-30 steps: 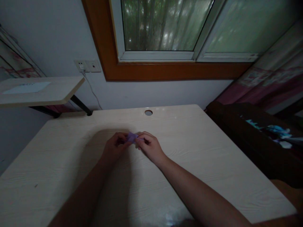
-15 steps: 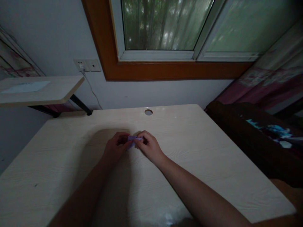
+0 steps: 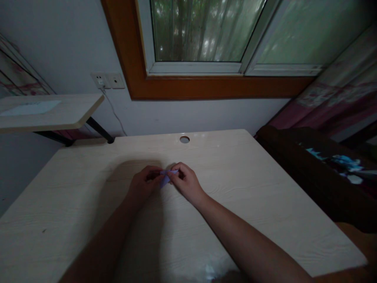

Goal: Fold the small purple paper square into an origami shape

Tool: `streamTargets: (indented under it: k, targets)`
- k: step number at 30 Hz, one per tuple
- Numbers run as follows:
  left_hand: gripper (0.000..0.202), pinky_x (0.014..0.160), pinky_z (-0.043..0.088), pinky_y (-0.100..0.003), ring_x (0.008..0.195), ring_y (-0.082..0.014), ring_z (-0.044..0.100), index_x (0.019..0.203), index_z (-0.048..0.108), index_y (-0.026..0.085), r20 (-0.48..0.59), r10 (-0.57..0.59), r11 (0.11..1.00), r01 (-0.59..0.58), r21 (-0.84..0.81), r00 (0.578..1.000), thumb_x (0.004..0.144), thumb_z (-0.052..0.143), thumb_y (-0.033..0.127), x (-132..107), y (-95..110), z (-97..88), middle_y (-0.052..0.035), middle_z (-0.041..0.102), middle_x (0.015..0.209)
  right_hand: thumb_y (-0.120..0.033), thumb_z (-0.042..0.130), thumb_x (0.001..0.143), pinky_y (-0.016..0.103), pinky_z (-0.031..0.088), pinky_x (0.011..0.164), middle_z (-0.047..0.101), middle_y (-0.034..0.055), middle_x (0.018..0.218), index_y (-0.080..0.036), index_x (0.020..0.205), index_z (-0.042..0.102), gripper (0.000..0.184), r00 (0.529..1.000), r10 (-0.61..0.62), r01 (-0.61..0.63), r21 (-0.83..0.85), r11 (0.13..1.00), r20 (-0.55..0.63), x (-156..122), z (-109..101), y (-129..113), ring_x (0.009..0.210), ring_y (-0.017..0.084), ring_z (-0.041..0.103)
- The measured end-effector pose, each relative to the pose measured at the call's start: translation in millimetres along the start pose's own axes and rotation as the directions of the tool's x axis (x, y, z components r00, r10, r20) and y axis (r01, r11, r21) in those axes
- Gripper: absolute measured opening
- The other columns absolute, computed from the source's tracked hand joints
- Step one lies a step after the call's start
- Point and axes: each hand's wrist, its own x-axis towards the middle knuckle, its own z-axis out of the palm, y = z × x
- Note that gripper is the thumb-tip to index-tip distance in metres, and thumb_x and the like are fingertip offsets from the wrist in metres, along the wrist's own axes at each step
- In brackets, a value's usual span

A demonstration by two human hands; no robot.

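Observation:
A small piece of folded purple paper is held between my two hands, just above the desk. My left hand pinches its left side with thumb and fingers. On the other side my right hand grips the right end, thumb toward me. A pointed flap of the paper hangs down between the hands. Fingers cover much of the paper, so its full folded shape is hidden.
A raised shelf on black legs stands at the left back, with a pale sheet on it. A round cable hole sits near the back edge. A white cord hangs from a wall socket. Dark furniture stands at right.
The purple paper has turned slightly between my fingers, and more of its lower pointed flap shows. Both hands stay in nearly the same place.

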Motion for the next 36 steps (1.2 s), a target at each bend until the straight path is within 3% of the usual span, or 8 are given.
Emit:
streamTargets:
  k: [21, 23, 28, 36]
  targets:
    - [0.03, 0.072, 0.059, -0.03, 0.076, -0.0188, 0.072, 0.098, 0.068, 0.02, -0.018, -0.026, 0.999, 0.026, -0.018, 0.999, 0.076, 0.076, 0.038, 1.5, -2.3, 2.1, -0.0033, 0.075, 0.083, -0.037, 0.063, 0.089, 0.024, 0.042, 0.059, 0.061, -0.001, 0.073, -0.022, 0.091, 0.059, 0.016, 1.0, 0.005, -0.005, -0.024, 1.0, 0.016, -0.3, -0.7, 2.3, 0.064, 0.013, 0.054]
    - [0.031, 0.072, 0.059, -0.03, 0.077, -0.019, 0.072, 0.1, 0.068, 0.02, -0.024, -0.027, 1.0, 0.027, -0.014, 0.999, 0.076, 0.076, 0.039, 1.1, -2.3, 1.9, -0.0035, 0.074, 0.084, -0.037, 0.065, 0.087, 0.024, 0.041, 0.058, 0.059, -0.0021, 0.073, -0.022, 0.098, 0.058, 0.02, 1.0, 0.01, -0.01, -0.015, 1.0, 0.009, -0.7, -0.5, 1.6, 0.063, 0.013, 0.052]
    - [0.031, 0.07, 0.059, -0.029, 0.075, -0.0183, 0.072, 0.102, 0.067, 0.02, -0.025, -0.041, 0.999, 0.04, -0.036, 0.999, 0.078, 0.075, 0.038, 0.5, -0.7, 1.6, -0.0032, 0.074, 0.083, -0.034, 0.071, 0.082, 0.024, 0.038, 0.055, 0.052, -0.0062, 0.07, -0.025, 0.122, 0.048, 0.048, 1.0, 0.002, -0.004, 0.048, 0.999, 0.026, -0.3, 1.4, 0.2, 0.059, 0.012, 0.049]
    - [0.033, 0.07, 0.06, -0.03, 0.072, -0.0186, 0.073, 0.102, 0.066, 0.019, -0.006, -0.059, 0.997, 0.059, -0.044, 0.998, 0.076, 0.076, 0.038, 1.1, 2.5, 2.9, -0.0023, 0.074, 0.08, -0.026, 0.07, 0.08, 0.023, 0.038, 0.057, 0.05, -0.0064, 0.071, -0.026, 0.126, 0.047, 0.051, 1.0, 0.009, -0.01, 0.048, 0.999, 0.015, 1.6, 2.2, 5.3, 0.062, 0.012, 0.05]
